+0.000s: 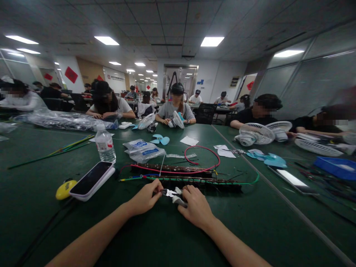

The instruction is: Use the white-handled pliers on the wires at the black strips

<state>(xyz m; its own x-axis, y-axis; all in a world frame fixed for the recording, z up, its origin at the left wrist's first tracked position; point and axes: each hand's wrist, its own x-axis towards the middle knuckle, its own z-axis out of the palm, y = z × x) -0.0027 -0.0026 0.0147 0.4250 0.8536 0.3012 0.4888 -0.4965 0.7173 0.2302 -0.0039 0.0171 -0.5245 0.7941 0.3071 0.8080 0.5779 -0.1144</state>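
Observation:
My right hand (196,205) is wrapped around the grey-and-white handles of a pair of pliers (177,196), whose metal jaws point left. At the tip of the jaws, my left hand (147,196) is closed in a pinch; whatever lies between its fingers is too small or hidden to name. Just beyond both hands lie two long dark strips with copper-coloured bars (191,181). A red cable (218,159) loops over them, and a green cable (254,180) runs along the nearer one. A pale cable tie (162,165) sticks up from the strips.
Left stand a phone (93,180), a yellow round object (66,190) and a water bottle (105,144). Plastic bags (144,150), a blue fan blade (160,139) and paper lie beyond. Rightward are another phone (292,180) and a blue tray (335,167). Co-workers handle fan parts across the table.

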